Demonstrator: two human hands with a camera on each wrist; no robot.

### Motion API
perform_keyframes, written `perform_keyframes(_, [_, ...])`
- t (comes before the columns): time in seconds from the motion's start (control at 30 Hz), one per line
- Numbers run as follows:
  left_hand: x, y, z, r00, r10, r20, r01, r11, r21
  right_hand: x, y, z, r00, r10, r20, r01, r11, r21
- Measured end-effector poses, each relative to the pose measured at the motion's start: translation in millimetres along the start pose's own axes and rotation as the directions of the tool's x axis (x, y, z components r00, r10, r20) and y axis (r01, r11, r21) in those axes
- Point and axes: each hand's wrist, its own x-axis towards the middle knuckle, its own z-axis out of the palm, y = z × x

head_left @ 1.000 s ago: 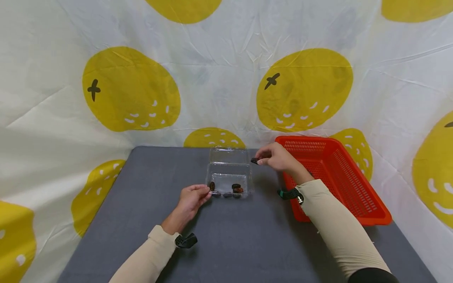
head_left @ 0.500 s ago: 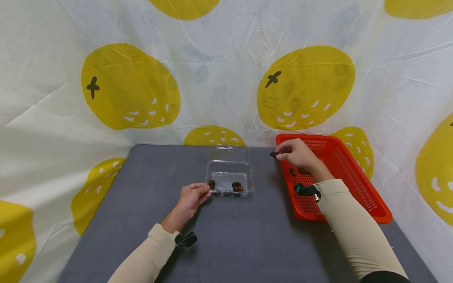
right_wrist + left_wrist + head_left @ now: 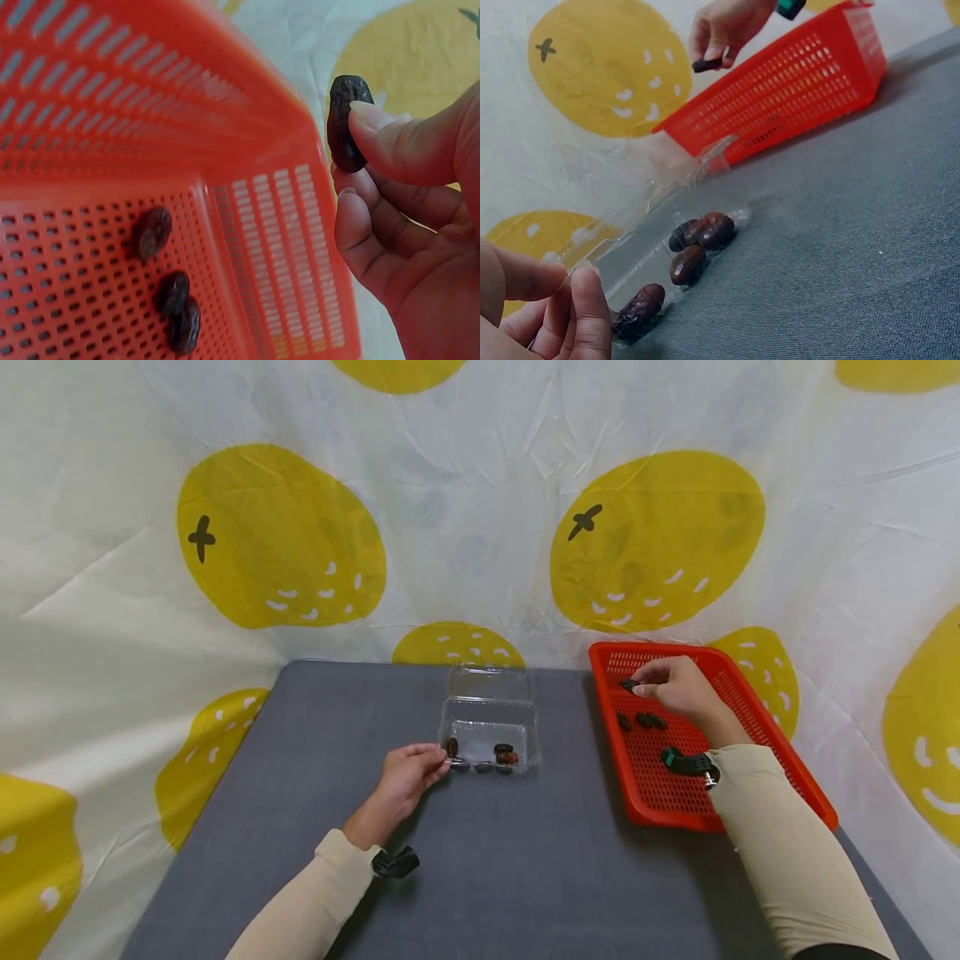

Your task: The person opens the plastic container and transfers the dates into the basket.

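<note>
A date is pinched by the right hand, red basket below its fingers; a clear box, by the left hand.

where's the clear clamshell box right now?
In the head view, the clear clamshell box sits lid-open on the grey table, left of the red basket, with the left hand pinching its near-left corner.

Head view: even light; soft shadow on bench beside red basket; glints on clear box. Wrist views dimmer, softer.
</note>
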Motion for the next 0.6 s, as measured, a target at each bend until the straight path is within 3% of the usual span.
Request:
perform_keyframes(0.33, [-0.7, -1.4, 1.2, 1.000, -0.007, 0.001, 0.007, 1.000, 0.013, -2.7, 32, -10, 0.997, 0.071, -0.009, -0.071, 0.997, -0.004])
perform_keyframes(0.6, [0.9, -1.3, 0.8, 1.000, -0.002, 0.004, 0.002, 1.000, 0.005, -5.7, 44, -18, 0.992, 0.127, 0.000, -0.127, 0.992, -0.008])
